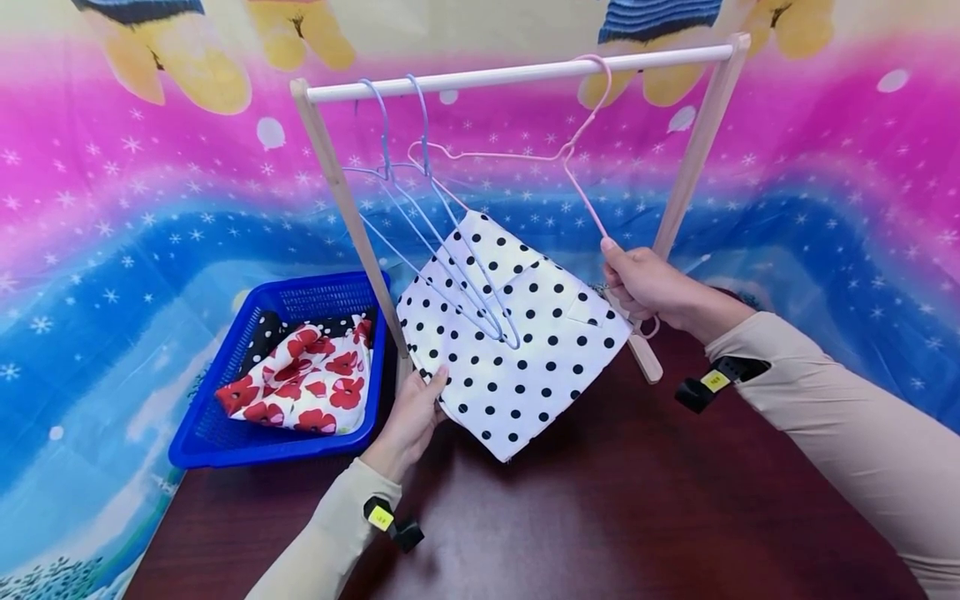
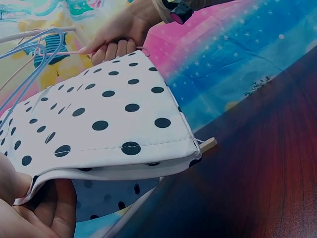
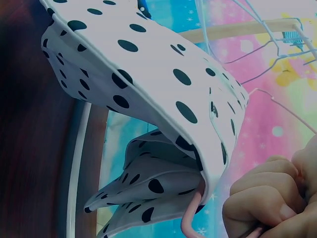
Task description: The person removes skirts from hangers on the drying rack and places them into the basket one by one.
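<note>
A pink hanger (image 1: pixel 570 154) hooks over the white rod, tilted. A white garment with black polka dots (image 1: pixel 525 333) hangs slantwise on it; whether it is a skirt or a top I cannot tell. At the lower left edge of the cloth, my left hand (image 1: pixel 408 421) pinches the fabric, thumb on top and fingers beneath, as the left wrist view shows. My right hand (image 1: pixel 648 287) grips the right arm of the hanger, beside the garment's right corner. In the right wrist view the hanger's curved pink end (image 3: pixel 190 218) pokes out of the cloth's opening.
Two blue hangers (image 1: pixel 427 158) hang at the left of the rod (image 1: pixel 517 75) and overlap the garment. A wooden post (image 1: pixel 341 192) stands between the rack and a blue basket (image 1: pixel 202 425), which holds a red-flowered cloth (image 1: pixel 330 375) and a black dotted cloth (image 1: pixel 264 329). All stand on a dark table (image 1: pixel 570 517).
</note>
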Tool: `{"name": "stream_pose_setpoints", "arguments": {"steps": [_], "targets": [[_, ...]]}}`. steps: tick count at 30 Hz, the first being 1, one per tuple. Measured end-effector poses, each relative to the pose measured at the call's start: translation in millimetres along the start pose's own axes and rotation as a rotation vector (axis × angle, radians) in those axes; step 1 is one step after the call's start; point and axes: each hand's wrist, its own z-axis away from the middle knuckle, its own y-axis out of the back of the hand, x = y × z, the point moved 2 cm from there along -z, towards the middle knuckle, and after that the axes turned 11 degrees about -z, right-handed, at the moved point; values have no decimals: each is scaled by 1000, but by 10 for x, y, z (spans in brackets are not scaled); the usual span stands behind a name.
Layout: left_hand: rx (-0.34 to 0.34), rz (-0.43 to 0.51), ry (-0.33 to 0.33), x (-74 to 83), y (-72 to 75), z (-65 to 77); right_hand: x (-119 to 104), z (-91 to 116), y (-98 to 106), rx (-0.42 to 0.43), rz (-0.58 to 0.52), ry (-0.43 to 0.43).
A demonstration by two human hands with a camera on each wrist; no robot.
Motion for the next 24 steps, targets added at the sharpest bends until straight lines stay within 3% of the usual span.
{"name": "stream_pose_setpoints", "arguments": {"steps": [24], "targets": [[6, -8, 3, -7, 29, 113, 12, -10, -28, 2, -42, 26]]}}
